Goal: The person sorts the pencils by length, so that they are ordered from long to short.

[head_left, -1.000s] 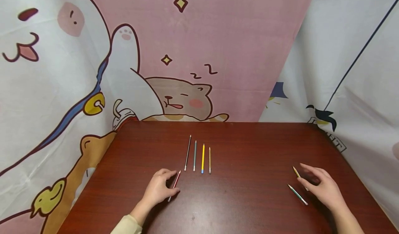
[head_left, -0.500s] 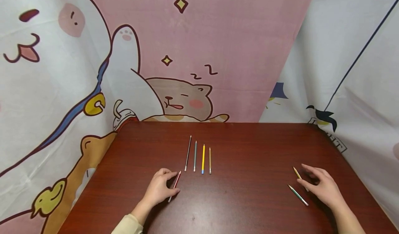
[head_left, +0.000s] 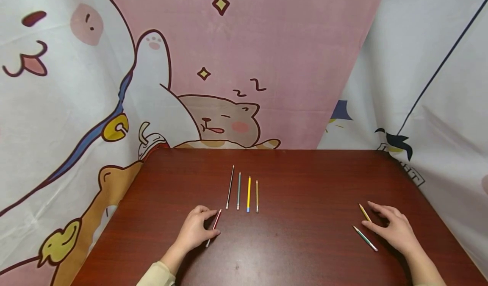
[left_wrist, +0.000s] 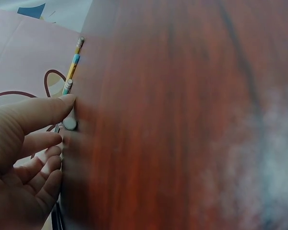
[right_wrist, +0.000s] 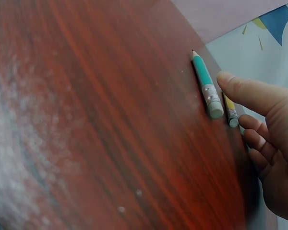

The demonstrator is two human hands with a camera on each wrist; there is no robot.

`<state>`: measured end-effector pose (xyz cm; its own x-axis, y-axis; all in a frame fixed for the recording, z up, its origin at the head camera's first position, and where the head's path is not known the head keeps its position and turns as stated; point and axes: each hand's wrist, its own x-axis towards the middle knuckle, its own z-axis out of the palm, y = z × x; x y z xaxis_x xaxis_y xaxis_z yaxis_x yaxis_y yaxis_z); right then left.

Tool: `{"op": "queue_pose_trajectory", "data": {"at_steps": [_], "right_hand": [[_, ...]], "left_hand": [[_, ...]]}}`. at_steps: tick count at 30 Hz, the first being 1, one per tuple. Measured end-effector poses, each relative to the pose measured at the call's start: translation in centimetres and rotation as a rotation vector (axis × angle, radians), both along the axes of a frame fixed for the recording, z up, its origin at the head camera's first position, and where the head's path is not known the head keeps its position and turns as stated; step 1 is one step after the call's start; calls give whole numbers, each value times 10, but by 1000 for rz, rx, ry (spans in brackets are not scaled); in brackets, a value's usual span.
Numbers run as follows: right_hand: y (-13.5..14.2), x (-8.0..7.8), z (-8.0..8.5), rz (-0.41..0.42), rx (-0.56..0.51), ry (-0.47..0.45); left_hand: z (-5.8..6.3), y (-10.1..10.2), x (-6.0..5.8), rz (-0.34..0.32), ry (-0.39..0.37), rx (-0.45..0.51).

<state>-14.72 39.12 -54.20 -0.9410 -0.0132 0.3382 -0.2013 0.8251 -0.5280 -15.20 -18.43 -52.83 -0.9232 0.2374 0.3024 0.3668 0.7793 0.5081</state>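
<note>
My left hand [head_left: 194,229] rests at the left of the table around a red pencil [head_left: 216,220], thumb and index finger spread apart on either side. In the left wrist view, the pencil's white eraser end [left_wrist: 70,123] shows between thumb and fingers; no firm pinch is visible. My right hand [head_left: 394,231] is at the right, fingers spread beside a short yellow pencil [head_left: 364,212], whose eraser end is hidden behind the thumb in the head view. A green pencil [head_left: 364,238] lies just left of the right hand, apart from it, its white eraser toward me.
Between the hands, nearer the left, a row of pencils lies on the dark red wooden table [head_left: 297,235]: black [head_left: 230,188], teal [head_left: 239,190], yellow with a blue end [head_left: 248,194] and gold-brown [head_left: 257,196]. A cartoon-printed cloth [head_left: 297,65] hangs behind the table.
My right thumb has shifted slightly down and left by the short yellow pencil. The left hand and the pencils look almost the same.
</note>
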Motion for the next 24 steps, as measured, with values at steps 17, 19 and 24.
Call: {"op": "queue_pose_trajectory", "data": {"at_steps": [17, 19, 24], "right_hand": [[-1, 1, -2, -27, 41, -89], [-1, 1, -2, -32, 44, -84], [0, 1, -4, -39, 50, -52]], "left_hand": [[5, 3, -3, -21, -89, 13], [5, 3, -3, -20, -89, 13], [5, 4, -4, -17, -86, 20]]}}
